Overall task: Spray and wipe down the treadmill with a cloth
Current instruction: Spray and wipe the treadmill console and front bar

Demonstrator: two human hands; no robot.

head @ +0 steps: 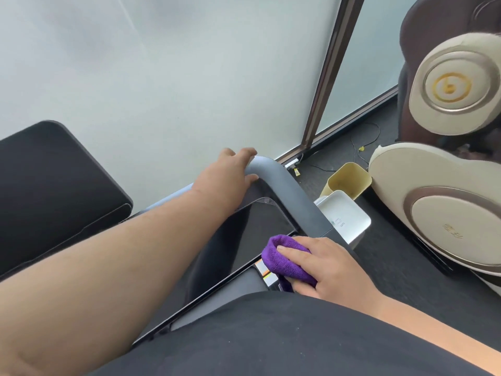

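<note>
The treadmill's grey handrail (287,191) curves across the middle of the head view, above its dark glossy console screen (244,240). My left hand (230,175) reaches far forward and grips the bend of the handrail near the wall. My right hand (322,264) presses a bunched purple cloth (282,259) onto the console's lower right edge, beside a small orange and white label (265,272). No spray bottle is in view.
A frosted glass wall (189,77) stands right behind the treadmill. A black padded block (54,191) sits at the left. To the right on the dark carpet are a white box (347,221), a yellow bin (349,180), loose cables (360,147) and a beige massage chair (447,172).
</note>
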